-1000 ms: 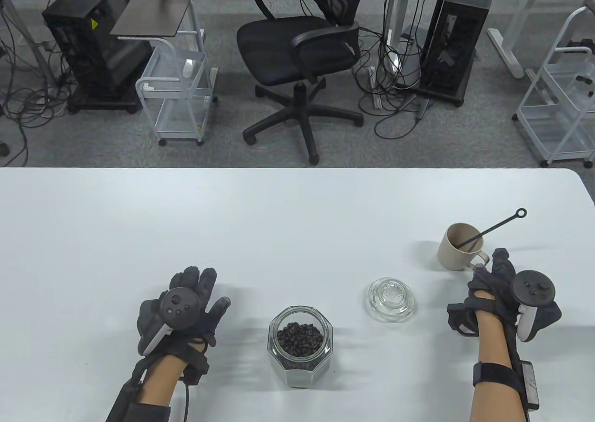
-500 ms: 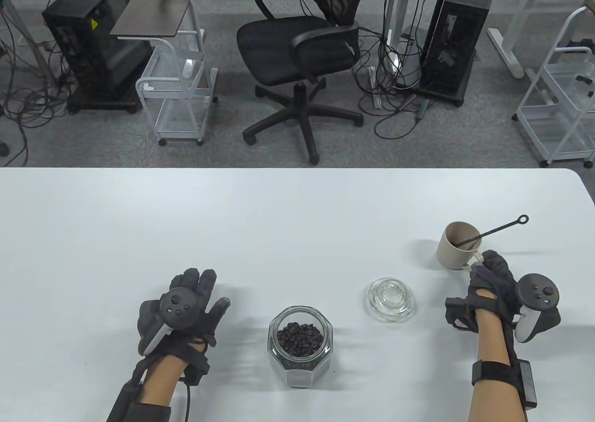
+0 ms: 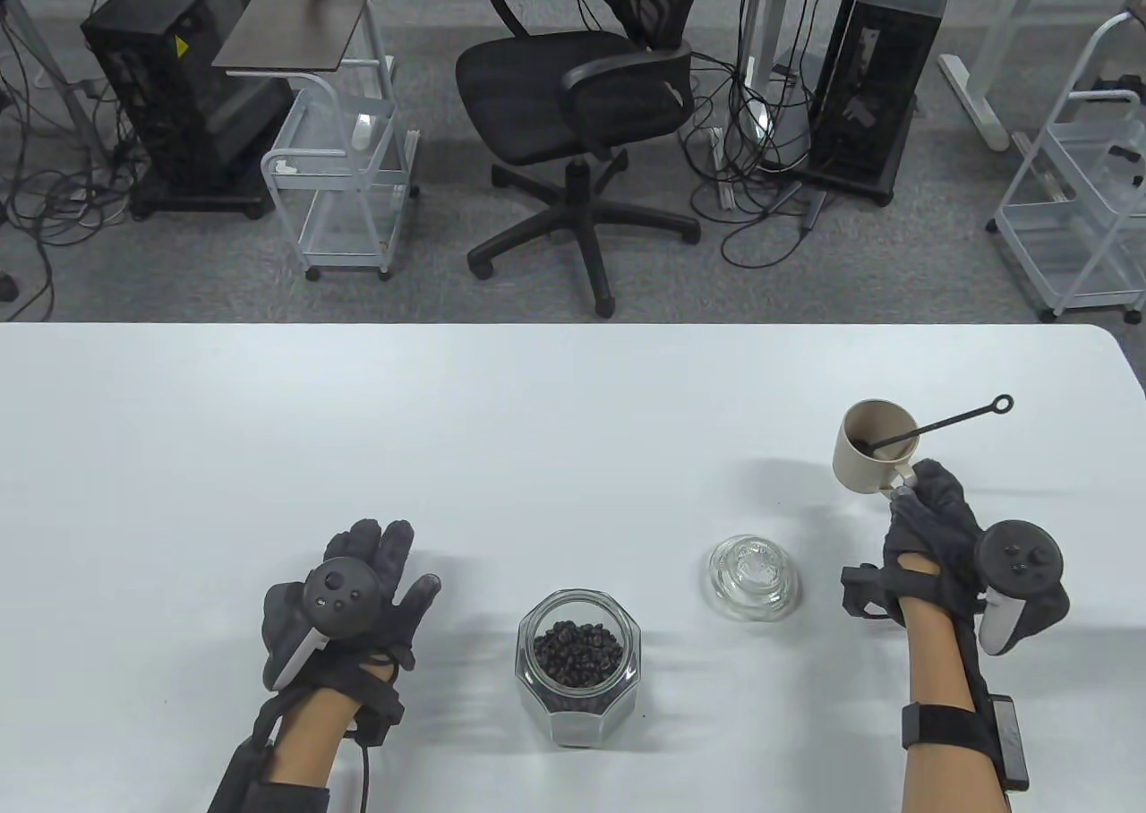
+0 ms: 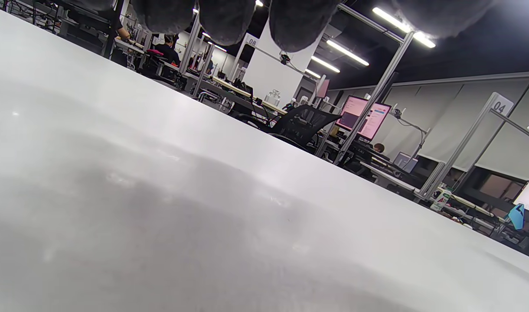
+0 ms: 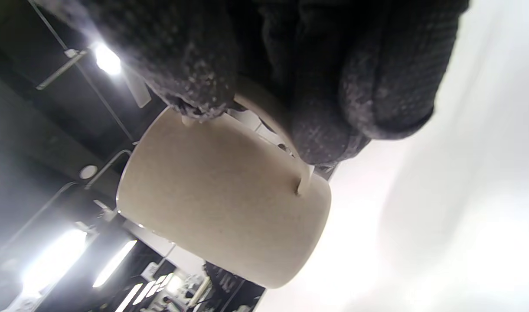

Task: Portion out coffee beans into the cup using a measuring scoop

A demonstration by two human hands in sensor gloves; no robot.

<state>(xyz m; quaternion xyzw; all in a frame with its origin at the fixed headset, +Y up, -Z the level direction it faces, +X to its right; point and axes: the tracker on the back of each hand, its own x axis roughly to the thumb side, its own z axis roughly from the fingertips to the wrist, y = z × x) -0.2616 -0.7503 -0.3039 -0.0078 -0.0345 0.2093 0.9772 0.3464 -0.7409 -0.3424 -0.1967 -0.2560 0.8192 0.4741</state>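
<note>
A beige cup (image 3: 867, 457) hangs just above the table at the right, tilted, with a black long-handled measuring scoop (image 3: 949, 423) standing in it. My right hand (image 3: 931, 513) grips the cup by its handle; in the right wrist view the gloved fingers (image 5: 368, 86) curl round that handle over the cup (image 5: 221, 203). An open glass jar of coffee beans (image 3: 577, 661) stands at the front centre. My left hand (image 3: 358, 594) rests flat on the table to the jar's left, fingers straight and holding nothing; only its fingertips (image 4: 299, 21) show in the left wrist view.
The jar's glass lid (image 3: 754, 576) lies on the white table (image 3: 537, 419) between jar and cup. Behind the table's far edge stand an office chair (image 3: 582, 115), wire carts and computer towers.
My right hand closed round the cup's handle and lifted the cup off the table, shifting it slightly left and away. The scoop moved with it. The left hand stayed put.
</note>
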